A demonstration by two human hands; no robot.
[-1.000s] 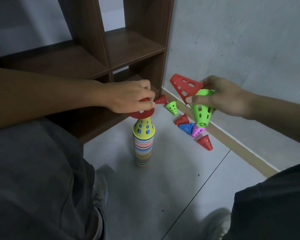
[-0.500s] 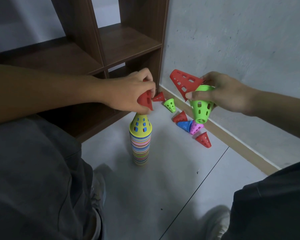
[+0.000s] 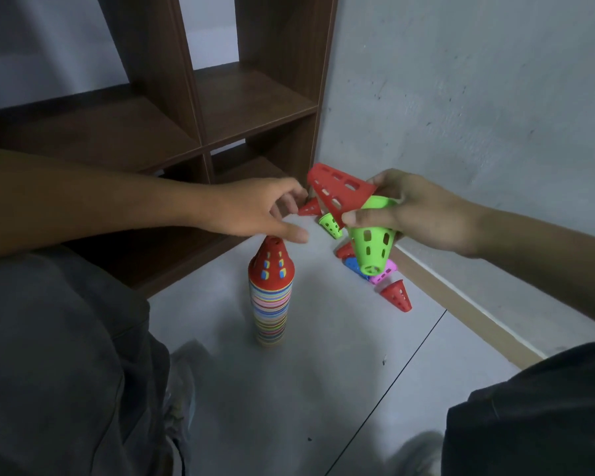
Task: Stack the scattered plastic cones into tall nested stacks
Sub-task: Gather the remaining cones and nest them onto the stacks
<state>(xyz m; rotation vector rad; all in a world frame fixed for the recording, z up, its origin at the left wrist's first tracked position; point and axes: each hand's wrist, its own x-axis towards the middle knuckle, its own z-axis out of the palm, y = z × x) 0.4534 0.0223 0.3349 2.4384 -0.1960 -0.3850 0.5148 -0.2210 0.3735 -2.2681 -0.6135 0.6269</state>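
Note:
A tall nested stack of coloured cones point(image 3: 270, 304) stands on the floor, topped by a red cone point(image 3: 271, 264). My left hand point(image 3: 255, 209) hovers just above its tip, fingers loosely spread, holding nothing. My right hand point(image 3: 413, 213) grips a red cone point(image 3: 339, 192) and a green cone point(image 3: 373, 243) together in the air. Several loose cones lie by the wall: a red cone point(image 3: 397, 295), a pink cone point(image 3: 383, 274), a blue cone point(image 3: 352, 264), a small green cone point(image 3: 330, 225) and another red cone point(image 3: 310, 207).
A dark wooden shelf unit point(image 3: 220, 108) stands at the back left, against the grey wall point(image 3: 478, 97). A wooden skirting board point(image 3: 461, 304) runs along the wall. My knees frame the lower corners, and a shoe point(image 3: 181, 383) sits near the stack.
My left hand lowered the red cone onto the stack, let it go and lifted off toward the right. The right hand kept its two cones.

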